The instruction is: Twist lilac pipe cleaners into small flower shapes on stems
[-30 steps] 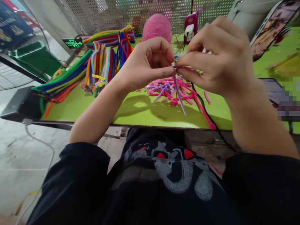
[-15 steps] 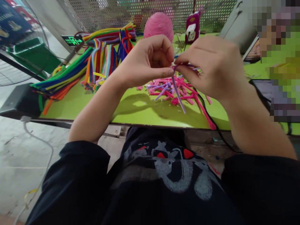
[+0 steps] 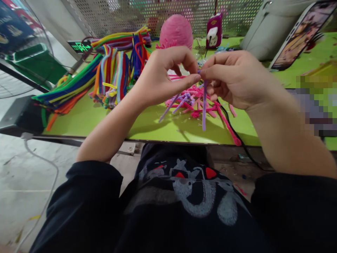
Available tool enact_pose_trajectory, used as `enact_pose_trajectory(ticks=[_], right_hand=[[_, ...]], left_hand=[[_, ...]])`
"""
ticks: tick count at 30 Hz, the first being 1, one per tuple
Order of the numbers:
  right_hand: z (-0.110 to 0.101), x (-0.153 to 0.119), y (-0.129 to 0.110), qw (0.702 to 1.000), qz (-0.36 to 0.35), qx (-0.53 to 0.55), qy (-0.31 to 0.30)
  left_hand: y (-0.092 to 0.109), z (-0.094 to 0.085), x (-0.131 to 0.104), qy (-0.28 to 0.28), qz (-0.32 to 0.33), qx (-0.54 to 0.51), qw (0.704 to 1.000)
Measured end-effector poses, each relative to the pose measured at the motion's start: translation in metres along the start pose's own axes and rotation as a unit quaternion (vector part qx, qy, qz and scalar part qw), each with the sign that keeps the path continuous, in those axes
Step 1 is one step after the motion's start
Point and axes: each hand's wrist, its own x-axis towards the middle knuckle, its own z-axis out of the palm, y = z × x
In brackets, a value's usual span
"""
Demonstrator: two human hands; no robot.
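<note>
The right hand [image 3: 234,79] turned, baring its curled lower fingers. The purple stem [image 3: 204,105], slanted before, swung nearly straight down, and a second purple strand [image 3: 169,108] appeared below the left hand [image 3: 168,75].

Slim, fuzzy purple stem [image 3: 204,109], pinched near its top
Hangs nearly straight down from the fingertips of left hand [image 3: 167,77] and right hand [image 3: 234,80], lower end free above tabletop [image 3: 147,128]; beside it, another purple length [image 3: 168,109] slanting, any join hidden.
</note>
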Motion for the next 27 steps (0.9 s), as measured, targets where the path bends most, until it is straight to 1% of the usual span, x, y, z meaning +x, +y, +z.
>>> enact_pose_trajectory(ticks=[2,5,8,11,14,16,19,22,25,27], right_hand=[[0.001,0.001,0.003,1.0,-0.003,0.028,-0.008],[0.002,0.003,0.008,0.999,-0.009,0.05,-0.015],[0.002,0.004,0.011,0.998,-0.009,0.065,-0.012],[0.003,0.008,0.014,0.997,-0.027,0.075,-0.007],[0.0,0.011,0.017,0.997,-0.077,0.015,0.012],[-0.003,0.012,0.018,0.994,-0.103,-0.039,0.025],[-0.008,0.012,0.019,0.986,-0.131,-0.093,0.03],[-0.011,0.012,0.02,0.978,-0.155,-0.131,0.042],[-0.012,0.013,0.02,0.983,-0.138,-0.114,0.046],[-0.012,0.014,0.02,0.984,-0.133,-0.109,0.04]], left_hand=[[0.009,0.002,-0.003,0.012,0.019,0.077,0.997],[0.019,0.003,-0.007,-0.006,0.026,0.141,0.99],[0.019,0.005,-0.009,-0.018,0.015,0.139,0.99],[0.017,0.008,-0.01,-0.019,-0.024,0.104,0.994],[0.024,0.008,-0.01,-0.036,-0.073,0.075,0.994],[0.03,0.006,-0.01,-0.041,-0.083,0.08,0.992],[0.034,0.003,-0.01,-0.041,-0.06,0.109,0.991],[0.029,0.001,-0.011,-0.043,-0.036,0.159,0.986],[0.024,0.001,-0.011,-0.034,-0.015,0.17,0.985],[0.022,0.002,-0.011,-0.024,-0.007,0.149,0.989]])
